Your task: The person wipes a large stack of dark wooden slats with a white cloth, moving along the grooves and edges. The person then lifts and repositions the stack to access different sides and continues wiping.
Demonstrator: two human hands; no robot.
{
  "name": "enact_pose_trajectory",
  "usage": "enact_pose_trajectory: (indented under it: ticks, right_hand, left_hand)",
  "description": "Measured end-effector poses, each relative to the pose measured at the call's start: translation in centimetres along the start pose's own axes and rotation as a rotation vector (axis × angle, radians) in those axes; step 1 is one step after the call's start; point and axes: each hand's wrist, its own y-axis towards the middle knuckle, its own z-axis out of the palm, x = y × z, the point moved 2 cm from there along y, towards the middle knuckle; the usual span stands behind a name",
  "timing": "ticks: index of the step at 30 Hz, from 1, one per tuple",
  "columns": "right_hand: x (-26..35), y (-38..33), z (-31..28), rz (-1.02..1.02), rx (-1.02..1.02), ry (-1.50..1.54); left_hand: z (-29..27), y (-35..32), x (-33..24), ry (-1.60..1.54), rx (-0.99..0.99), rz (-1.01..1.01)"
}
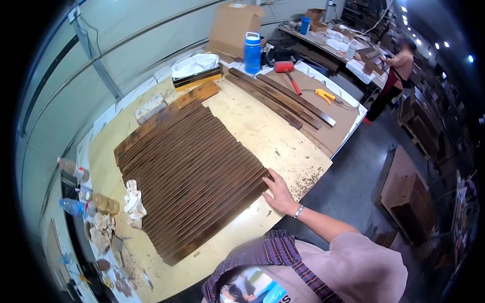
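Observation:
Many dark brown wooden strips lie side by side on the pale worktable, forming one broad ribbed sheet. At its near right corner is my right hand, fingers apart, the tips touching the ends of the closest strips. It holds nothing. A lighter brown board runs along the far edge of the strips. On their left edge rests a crumpled white cloth. My left hand is out of the picture.
Behind are a blue water bottle, a cardboard box, loose wooden bars, a red mallet and a yellow air gun. Plastic bottles and rags line the left edge. Another person stands far right.

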Motion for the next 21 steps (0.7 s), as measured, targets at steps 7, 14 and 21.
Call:
enact_pose_trajectory:
  ticks: [7,14,21]
  right_hand:
    - [0.4,-0.2,-0.1,0.051,-0.019,0.040]
    - [-0.7,-0.4,1.3,0.092,-0.049,0.042]
    - [-0.5,0.4,0.8,0.093,-0.062,0.002]
  left_hand:
    - [-0.4,1.7,0.5,-0.035,0.048,0.009]
    - [-0.5,2.0,0.9,-0.069,0.062,0.010]
    - [-1.2,1.3,1.3,-0.087,0.055,0.024]
